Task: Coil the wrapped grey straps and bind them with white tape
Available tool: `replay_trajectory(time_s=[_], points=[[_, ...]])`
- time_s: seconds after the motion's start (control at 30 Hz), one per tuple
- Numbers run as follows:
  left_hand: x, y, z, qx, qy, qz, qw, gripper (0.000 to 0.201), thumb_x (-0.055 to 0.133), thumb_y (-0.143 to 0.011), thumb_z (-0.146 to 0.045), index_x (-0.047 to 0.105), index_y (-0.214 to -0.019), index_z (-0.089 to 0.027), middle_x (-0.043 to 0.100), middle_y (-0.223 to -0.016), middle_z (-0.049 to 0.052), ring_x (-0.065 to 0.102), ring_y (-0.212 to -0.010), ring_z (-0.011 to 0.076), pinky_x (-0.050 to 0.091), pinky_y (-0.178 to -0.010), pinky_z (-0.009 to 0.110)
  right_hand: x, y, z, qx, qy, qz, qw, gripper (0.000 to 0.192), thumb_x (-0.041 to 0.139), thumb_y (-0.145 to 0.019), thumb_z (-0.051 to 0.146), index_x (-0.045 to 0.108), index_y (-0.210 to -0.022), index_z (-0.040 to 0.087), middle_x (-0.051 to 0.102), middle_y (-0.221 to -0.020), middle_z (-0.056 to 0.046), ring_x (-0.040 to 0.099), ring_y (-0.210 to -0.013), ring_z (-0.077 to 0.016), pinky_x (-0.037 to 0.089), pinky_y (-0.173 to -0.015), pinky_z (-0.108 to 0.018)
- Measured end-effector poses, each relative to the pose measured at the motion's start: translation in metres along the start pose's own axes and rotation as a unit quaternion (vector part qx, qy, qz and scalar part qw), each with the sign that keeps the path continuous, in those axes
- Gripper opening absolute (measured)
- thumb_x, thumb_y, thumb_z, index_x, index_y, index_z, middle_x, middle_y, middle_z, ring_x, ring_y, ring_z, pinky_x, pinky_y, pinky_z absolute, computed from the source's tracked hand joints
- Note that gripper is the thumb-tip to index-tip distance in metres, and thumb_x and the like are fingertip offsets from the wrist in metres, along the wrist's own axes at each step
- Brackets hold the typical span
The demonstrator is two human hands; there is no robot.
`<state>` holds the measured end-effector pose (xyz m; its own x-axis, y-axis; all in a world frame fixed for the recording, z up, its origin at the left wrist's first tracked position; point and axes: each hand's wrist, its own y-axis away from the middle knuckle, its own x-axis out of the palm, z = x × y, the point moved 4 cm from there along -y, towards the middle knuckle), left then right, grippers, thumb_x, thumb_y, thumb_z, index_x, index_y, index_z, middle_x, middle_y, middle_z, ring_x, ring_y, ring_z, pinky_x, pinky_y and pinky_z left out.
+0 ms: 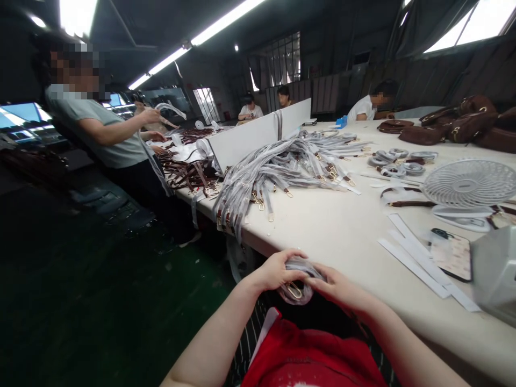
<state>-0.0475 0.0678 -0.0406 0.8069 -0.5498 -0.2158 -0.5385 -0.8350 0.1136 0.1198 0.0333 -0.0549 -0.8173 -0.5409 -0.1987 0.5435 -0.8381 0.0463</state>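
Both hands — left hand (pixel 276 271), right hand (pixel 336 287) — grip coiled strap (pixel 297 279) | white table (pixel 334 226), strap pile (pixel 278 166) | dim workshop

A dim workshop with dark walls and a dark ceiling, lit by long tube lights (pixel 226 21) overhead. Bright windows (pixel 471 27) sit high on the right, and barred windows (pixel 284 62) at the far end. The floor (pixel 80 301) is dark green. A long pale surface (pixel 334 226) runs into the room, with a white divider board (pixel 245 140) standing on it.
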Motion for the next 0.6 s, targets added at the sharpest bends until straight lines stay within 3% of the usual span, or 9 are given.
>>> replay_trajectory(time_s=[0.13, 0.27, 0.37, 0.47, 0.53, 0.6], points=[[0.001, -0.003, 0.005, -0.01, 0.088, -0.081, 0.993, 0.037, 0.075, -0.074, -0.038, 0.069, -0.103, -0.016, 0.067, -0.08, 0.001, 0.058, -0.067, 0.0135, 0.046, -0.066, 0.024, 0.001, -0.005, -0.004, -0.016, -0.004, -0.016, 1.0, 0.049, 0.06, -0.09, 0.05, 0.059, -0.127, 0.019, 0.068, -0.12, -0.009, 0.06, -0.112, -0.0305, 0.044, -0.102, -0.047], [0.006, -0.003, 0.013, -0.02, 0.114, -0.149, 0.982, 0.036, 0.072, -0.077, -0.042, 0.068, -0.101, -0.015, 0.066, -0.077, 0.002, 0.058, -0.068, 0.0149, 0.046, -0.064, 0.024, 0.002, -0.01, -0.021, 0.023, -0.051, -0.035, 0.998, 0.049, 0.054, -0.091, 0.059, 0.064, -0.118, 0.02, 0.071, -0.082, -0.004, 0.066, -0.081, -0.0259, 0.055, -0.08, -0.04], [0.012, 0.0, 0.014, -0.01, 0.03, -0.145, 0.989, 0.029, 0.066, -0.082, -0.04, 0.067, -0.098, -0.016, 0.068, -0.082, 0.003, 0.06, -0.077, 0.0174, 0.048, -0.072, 0.026, 0.002, -0.007, -0.036, 0.053, -0.075, -0.011, 0.996, 0.05, 0.052, -0.091, 0.064, 0.065, -0.111, 0.02, 0.061, -0.064, 0.001, 0.056, -0.057, -0.0172, 0.051, -0.058, -0.03], [0.024, 0.008, 0.012, 0.004, -0.082, -0.112, 0.99, 0.023, 0.058, -0.088, -0.04, 0.065, -0.094, -0.019, 0.068, -0.083, 0.002, 0.061, -0.08, 0.018, 0.048, -0.075, 0.027, 0.007, 0.003, -0.048, 0.082, -0.065, 0.026, 0.994, 0.054, 0.051, -0.088, 0.069, 0.063, -0.101, 0.018, 0.051, -0.058, 0.004, 0.042, -0.045, -0.0106, 0.037, -0.043, -0.022], [0.035, 0.013, 0.018, 0.004, -0.096, -0.116, 0.989, 0.025, 0.052, -0.091, -0.041, 0.063, -0.097, -0.02, 0.068, -0.085, 0.003, 0.062, -0.08, 0.0181, 0.049, -0.076, 0.027, 0.012, 0.014, -0.053, 0.096, -0.051, 0.024, 0.994, 0.056, 0.051, -0.087, 0.07, 0.063, -0.097, 0.016, 0.049, -0.058, 0.005, 0.038, -0.044, -0.009, 0.032, -0.041, -0.02], [0.047, 0.019, 0.032, -0.003, -0.077, -0.129, 0.989, 0.029, 0.048, -0.092, -0.042, 0.063, -0.103, -0.02, 0.07, -0.092, 0.004, 0.064, -0.084, 0.0191, 0.049, -0.08, 0.028, 0.017, 0.025, -0.054, 0.103, -0.028, 0.007, 0.994, 0.053, 0.053, -0.087, 0.067, 0.064, -0.093, 0.016, 0.051, -0.06, 0.005, 0.041, -0.048, -0.0093, 0.035, -0.045, -0.02]])
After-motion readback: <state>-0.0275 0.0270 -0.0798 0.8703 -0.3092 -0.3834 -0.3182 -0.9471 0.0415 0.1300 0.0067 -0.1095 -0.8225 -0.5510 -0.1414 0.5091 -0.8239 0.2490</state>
